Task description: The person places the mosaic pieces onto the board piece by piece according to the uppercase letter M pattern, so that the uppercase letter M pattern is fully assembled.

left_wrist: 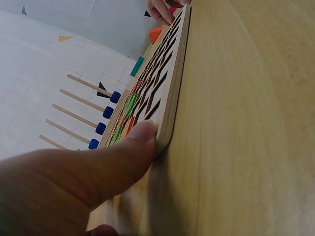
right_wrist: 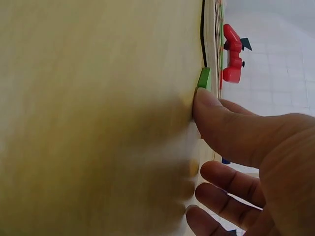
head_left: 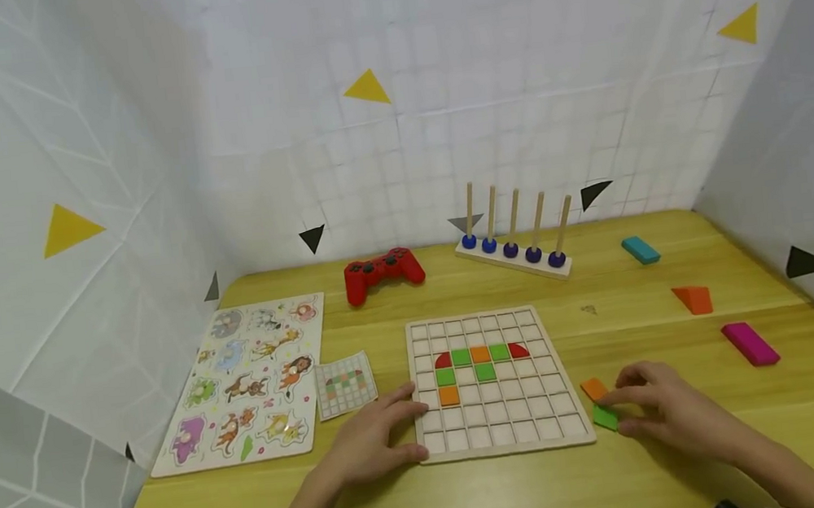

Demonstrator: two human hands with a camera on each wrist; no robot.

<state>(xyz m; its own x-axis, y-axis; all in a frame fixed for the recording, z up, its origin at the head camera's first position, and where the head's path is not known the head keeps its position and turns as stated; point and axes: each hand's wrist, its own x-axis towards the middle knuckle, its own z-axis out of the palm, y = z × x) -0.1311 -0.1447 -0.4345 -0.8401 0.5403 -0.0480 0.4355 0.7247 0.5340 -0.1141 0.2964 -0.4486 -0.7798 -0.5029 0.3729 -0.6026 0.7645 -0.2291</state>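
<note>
A wooden grid board [head_left: 518,415] lies in the middle of the table, with a few red, green and orange tiles [head_left: 480,355] set in its upper rows. My left hand [head_left: 412,425] rests against the board's left edge. Its thumb [left_wrist: 142,135] presses the board's rim [left_wrist: 172,98] and a finger lies on top. Right of the board, my right hand [head_left: 621,412] pinches a green square tile [head_left: 604,417] lying on the table. The right thumb [right_wrist: 206,98] touches the tile's edge [right_wrist: 204,78]. An orange tile [head_left: 594,389] lies just behind it.
An animal puzzle board [head_left: 250,379] and a small pattern card [head_left: 346,384] lie to the left. A red game controller [head_left: 382,271] and a peg rack with blue beads [head_left: 517,247] stand at the back. Teal [head_left: 640,249], orange [head_left: 693,299] and magenta [head_left: 750,343] blocks lie at the right. White walls enclose the table.
</note>
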